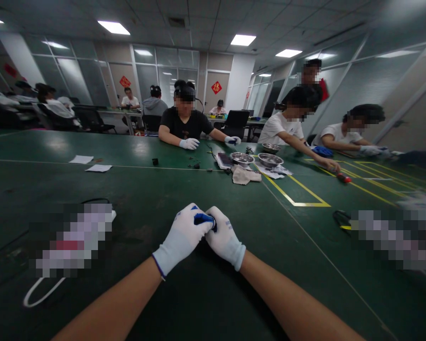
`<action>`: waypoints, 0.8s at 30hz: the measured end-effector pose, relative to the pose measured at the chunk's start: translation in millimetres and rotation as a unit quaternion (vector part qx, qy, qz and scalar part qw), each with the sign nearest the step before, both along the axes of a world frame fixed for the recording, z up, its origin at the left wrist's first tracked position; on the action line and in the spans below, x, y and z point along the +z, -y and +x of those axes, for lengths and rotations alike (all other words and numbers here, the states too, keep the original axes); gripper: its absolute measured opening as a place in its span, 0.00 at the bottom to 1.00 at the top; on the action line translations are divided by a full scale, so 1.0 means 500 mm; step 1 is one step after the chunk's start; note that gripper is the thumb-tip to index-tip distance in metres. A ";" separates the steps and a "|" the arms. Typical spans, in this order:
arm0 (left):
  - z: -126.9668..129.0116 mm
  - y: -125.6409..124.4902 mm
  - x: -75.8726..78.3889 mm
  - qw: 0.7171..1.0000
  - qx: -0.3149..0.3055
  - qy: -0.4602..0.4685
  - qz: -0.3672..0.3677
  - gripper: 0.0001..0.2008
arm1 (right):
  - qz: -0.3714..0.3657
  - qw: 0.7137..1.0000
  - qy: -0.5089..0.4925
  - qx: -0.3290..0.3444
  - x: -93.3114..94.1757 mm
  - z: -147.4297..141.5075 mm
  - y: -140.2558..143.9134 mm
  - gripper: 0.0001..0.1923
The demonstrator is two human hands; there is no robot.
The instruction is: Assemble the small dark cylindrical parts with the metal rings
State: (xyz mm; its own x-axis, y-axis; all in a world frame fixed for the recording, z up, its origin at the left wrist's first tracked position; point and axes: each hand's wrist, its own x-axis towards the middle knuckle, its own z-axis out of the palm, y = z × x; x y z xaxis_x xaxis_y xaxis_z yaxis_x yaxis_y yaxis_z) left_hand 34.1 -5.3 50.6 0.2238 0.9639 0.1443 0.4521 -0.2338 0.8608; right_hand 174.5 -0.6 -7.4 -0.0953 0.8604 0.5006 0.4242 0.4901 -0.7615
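Observation:
Both of my hands wear white gloves and meet over the green table in front of me. My left hand and my right hand are closed together on a small dark blue object held between the fingertips. What the object is cannot be made out; most of it is hidden by the gloves.
Across the table sit several people in gloves. Two metal bowls, a crumpled cloth and a dark device lie near them. Paper slips lie far left. Yellow tape lines mark the right side. Blurred items flank me, with a white cable.

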 end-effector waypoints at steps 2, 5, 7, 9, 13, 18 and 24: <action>0.000 0.000 0.003 1.000 -0.003 0.016 -0.022 0.04 | 0.011 1.000 0.007 -0.008 -0.003 -0.001 -0.002 0.06; 0.000 0.000 0.006 0.999 -0.013 0.021 -0.038 0.05 | 0.019 1.000 0.016 -0.014 -0.007 -0.002 -0.004 0.07; 0.000 0.002 0.008 0.999 -0.015 0.017 -0.035 0.05 | 0.021 0.999 0.019 -0.016 -0.007 -0.002 -0.005 0.07; 0.001 0.004 0.009 0.999 -0.013 0.014 -0.032 0.04 | 0.019 0.999 0.019 -0.018 -0.008 -0.001 -0.006 0.07; 0.004 0.009 0.010 0.999 0.016 -0.011 -0.028 0.04 | 0.023 0.999 0.030 -0.022 -0.012 -0.002 -0.009 0.07; 0.004 0.010 0.007 0.998 0.042 -0.029 -0.028 0.04 | 0.045 0.997 0.051 -0.028 -0.017 -0.005 -0.016 0.07; -0.003 0.002 -0.008 0.997 0.063 -0.047 -0.003 0.12 | 0.038 0.997 0.057 -0.033 -0.017 -0.003 -0.018 0.08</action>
State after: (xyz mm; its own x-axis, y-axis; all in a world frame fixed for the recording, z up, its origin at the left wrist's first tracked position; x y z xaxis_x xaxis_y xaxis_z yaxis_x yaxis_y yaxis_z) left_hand 32.9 -6.1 46.6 0.1136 0.9859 0.1226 0.5567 -0.1654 0.8141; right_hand 173.0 8.3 -15.9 -0.0996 0.8265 0.5540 0.5399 0.5126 -0.6677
